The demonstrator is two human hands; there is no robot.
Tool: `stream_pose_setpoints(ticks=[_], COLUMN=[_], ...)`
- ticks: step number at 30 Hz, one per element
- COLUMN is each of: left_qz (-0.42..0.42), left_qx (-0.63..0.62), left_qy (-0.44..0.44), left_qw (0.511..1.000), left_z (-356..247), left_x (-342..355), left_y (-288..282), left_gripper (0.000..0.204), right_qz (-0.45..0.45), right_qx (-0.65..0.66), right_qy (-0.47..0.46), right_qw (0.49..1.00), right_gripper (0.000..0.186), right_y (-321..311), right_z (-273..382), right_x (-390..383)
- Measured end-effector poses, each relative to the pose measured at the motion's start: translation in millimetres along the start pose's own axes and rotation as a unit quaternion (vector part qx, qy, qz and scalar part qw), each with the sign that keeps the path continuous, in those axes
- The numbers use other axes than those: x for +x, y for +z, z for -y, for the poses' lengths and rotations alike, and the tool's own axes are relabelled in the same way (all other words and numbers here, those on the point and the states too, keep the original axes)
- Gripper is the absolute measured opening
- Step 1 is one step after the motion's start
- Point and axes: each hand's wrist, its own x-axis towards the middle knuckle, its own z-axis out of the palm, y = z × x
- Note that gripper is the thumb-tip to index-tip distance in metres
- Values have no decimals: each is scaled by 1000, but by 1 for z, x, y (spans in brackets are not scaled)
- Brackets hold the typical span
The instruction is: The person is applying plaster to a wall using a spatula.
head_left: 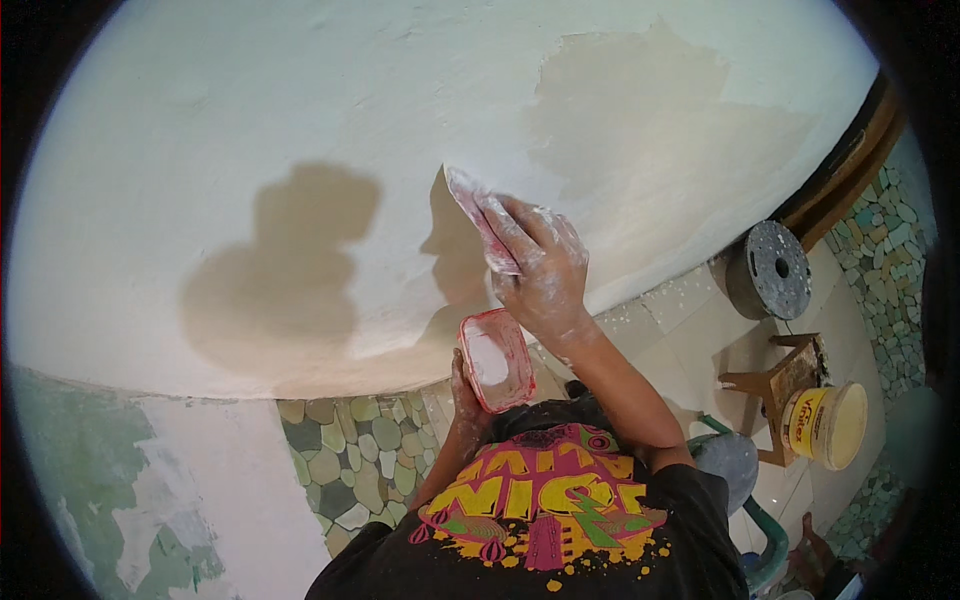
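My right hand [540, 262] is dusted with white and closed on a flat pinkish scraper [478, 210] smeared with white, held at the white wall [430, 90], where its shadow falls beside it. Whether its edge touches the surface I cannot tell. Lower down, my left hand [463, 385] grips the side of a red plastic tub [497, 362] holding white paste. A darker beige patch [640, 110] shows on the wall at upper right, and large soft shadows lie across its middle and left.
At right on the tiled floor [680, 340] are a round dark object [768, 272] with a centre hole, a wooden stool [755, 385], a yellow-labelled bucket [830, 425] and a grey-topped seat [725, 465]. Pebble paving [355, 450] and a patchy green-and-white surface [140, 480] are at lower left.
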Motion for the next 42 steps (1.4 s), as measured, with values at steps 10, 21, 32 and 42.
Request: stream_pose_setpoints(ticks=[10, 21, 32, 42], left_qz=[123, 13, -32, 9], left_qx=[-68, -22, -15, -24], left_qy=[-48, -33, -3, 23], left_qw=[989, 999, 999, 999], left_z=[-34, -40, -41, -38], left_x=[5, 11, -11, -7], left_y=[-39, -77, -64, -79], left_gripper=[74, 69, 69, 67], right_qz=[-34, 12, -47, -28], right_qx=[-173, -63, -38, -190], right_qy=[-153, 35, 22, -123], right_qw=[972, 997, 998, 974], right_gripper=[50, 62, 52, 56], right_y=[10, 24, 62, 14], right_z=[-43, -65, 20, -62], right_x=[2, -89, -54, -26])
